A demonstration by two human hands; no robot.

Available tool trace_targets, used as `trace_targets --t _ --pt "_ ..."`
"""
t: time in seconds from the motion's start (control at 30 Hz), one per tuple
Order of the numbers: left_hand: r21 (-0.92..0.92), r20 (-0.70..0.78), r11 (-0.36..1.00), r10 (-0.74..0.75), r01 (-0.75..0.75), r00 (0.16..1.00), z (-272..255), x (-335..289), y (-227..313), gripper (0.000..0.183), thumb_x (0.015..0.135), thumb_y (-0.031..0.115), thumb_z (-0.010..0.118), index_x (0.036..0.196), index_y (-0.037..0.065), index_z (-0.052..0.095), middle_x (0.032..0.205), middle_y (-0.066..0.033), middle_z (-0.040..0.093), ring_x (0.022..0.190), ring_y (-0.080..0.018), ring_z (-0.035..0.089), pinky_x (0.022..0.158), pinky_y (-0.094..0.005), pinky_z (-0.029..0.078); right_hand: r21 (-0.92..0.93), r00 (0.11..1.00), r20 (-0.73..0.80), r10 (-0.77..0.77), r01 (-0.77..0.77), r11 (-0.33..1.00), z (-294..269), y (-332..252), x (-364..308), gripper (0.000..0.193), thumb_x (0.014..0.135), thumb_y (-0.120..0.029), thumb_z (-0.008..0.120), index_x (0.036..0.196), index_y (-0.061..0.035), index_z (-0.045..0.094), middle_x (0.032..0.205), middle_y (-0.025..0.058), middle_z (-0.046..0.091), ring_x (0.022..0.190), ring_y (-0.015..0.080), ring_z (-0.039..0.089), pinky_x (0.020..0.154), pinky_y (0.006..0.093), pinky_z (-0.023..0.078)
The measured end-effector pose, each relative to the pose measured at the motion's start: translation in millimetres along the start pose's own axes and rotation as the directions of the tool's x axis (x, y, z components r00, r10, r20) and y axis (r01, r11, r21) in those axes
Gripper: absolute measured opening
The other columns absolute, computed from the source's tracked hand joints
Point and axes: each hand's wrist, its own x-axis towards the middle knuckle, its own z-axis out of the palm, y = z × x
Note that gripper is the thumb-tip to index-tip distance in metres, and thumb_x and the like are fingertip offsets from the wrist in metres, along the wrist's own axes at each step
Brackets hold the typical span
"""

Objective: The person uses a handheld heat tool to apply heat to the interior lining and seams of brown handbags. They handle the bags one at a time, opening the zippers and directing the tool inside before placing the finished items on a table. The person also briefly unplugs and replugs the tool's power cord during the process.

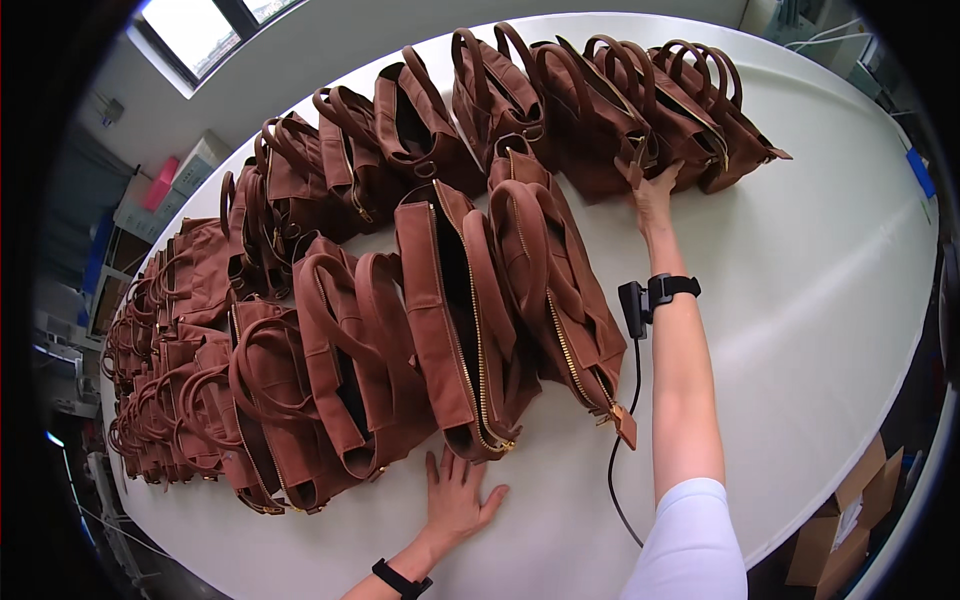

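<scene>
Brown leather handbags with twin handles and gold zips stand in two rows on a white table. My left hand (pixel 460 505) lies open on the tabletop with fingers spread, its fingertips at the lower end of a near-row handbag (pixel 440 315). That bag's zip is undone, showing a dark inside. On its right leans another handbag (pixel 555 285) with a leather tab at its zip end. My right hand (pixel 655 188) reaches to the far row, thumb and fingers spread against the near ends of a handbag (pixel 595 125) and its right neighbour (pixel 690 125). Some of its fingertips are hidden.
More handbags (pixel 200 390) crowd the table's left side. The white table (pixel 810 290) has a curved-looking edge. A black cable (pixel 615 480) runs from the device on my right wrist. An open cardboard box (pixel 850 520) stands beyond the right edge; a window is at upper left.
</scene>
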Motion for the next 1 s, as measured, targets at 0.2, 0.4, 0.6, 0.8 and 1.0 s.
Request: trace_targets --t 0.2,0.4,0.6,0.8,1.0 --pt "-0.072 0.021 0.997 -0.02 0.021 1.0 5.7 -1.9 -4.0 0.055 0.08 0.044 0.06 0.122 0.009 0.053 0.131 -0.0132 0.042 0.122 -0.0359 0.036 0.1 -0.0601 0.025 -0.116 0.996 -0.087 -0.008 -0.003 0.993 46.6 1.7 43.4 0.098 0.071 -0.011 0.066 0.143 0.0037 0.001 0.141 0.0281 0.024 0.128 0.036 0.035 0.1 0.0406 0.038" --pt "-0.13 0.039 0.991 -0.037 0.042 0.999 3.9 1.2 1.1 0.054 0.079 0.041 0.061 0.123 0.01 0.053 0.132 -0.0126 0.043 0.122 -0.035 0.036 0.101 -0.0547 0.025 -0.111 0.786 -0.616 -0.058 -0.014 0.994 -43.0 7.6 60.0 0.081 0.071 -0.003 0.052 0.141 0.0082 0.013 0.141 0.0327 0.021 0.132 0.0404 0.028 0.107 0.0395 0.029" --pt "-0.063 0.0 0.998 0.022 -0.022 1.0 2.5 10.4 0.2 0.055 0.079 0.041 0.062 0.12 0.007 0.052 0.126 -0.0138 0.044 0.12 -0.0344 0.038 0.101 -0.0579 0.026 -0.64 0.965 -0.142 -0.221 0.081 0.764 -80.5 50.7 107.6 0.091 0.072 -0.015 0.055 0.144 0.0035 0.003 0.144 0.0328 0.022 0.131 0.0396 0.032 0.106 0.0351 0.03" --pt "-0.064 -0.088 0.998 -0.013 0.007 0.996 1.1 -8.7 2.1 0.058 0.081 0.04 0.06 0.125 0.005 0.047 0.134 -0.0191 0.041 0.127 -0.0357 0.037 0.102 -0.0584 0.027 -0.725 0.921 0.389 -0.026 0.324 0.607 -101.5 34.5 -96.1 0.054 0.094 -0.029 0.044 0.139 -0.0007 0.034 0.113 0.0246 0.059 0.111 0.0362 0.053 0.11 0.0472 0.018" --pt "-0.078 -0.23 0.996 0.025 -0.044 0.973 12.1 -15.8 -0.7 0.054 0.084 0.04 0.055 0.124 0.005 0.047 0.135 -0.0197 0.04 0.129 -0.035 0.035 0.105 -0.0538 0.026 -0.778 0.916 0.396 0.065 0.297 0.554 -195.6 -1.7 -233.5 0.046 0.094 -0.029 0.045 0.133 -0.0049 0.045 0.125 0.0216 0.052 0.124 0.0324 0.043 0.111 0.0503 0.013"
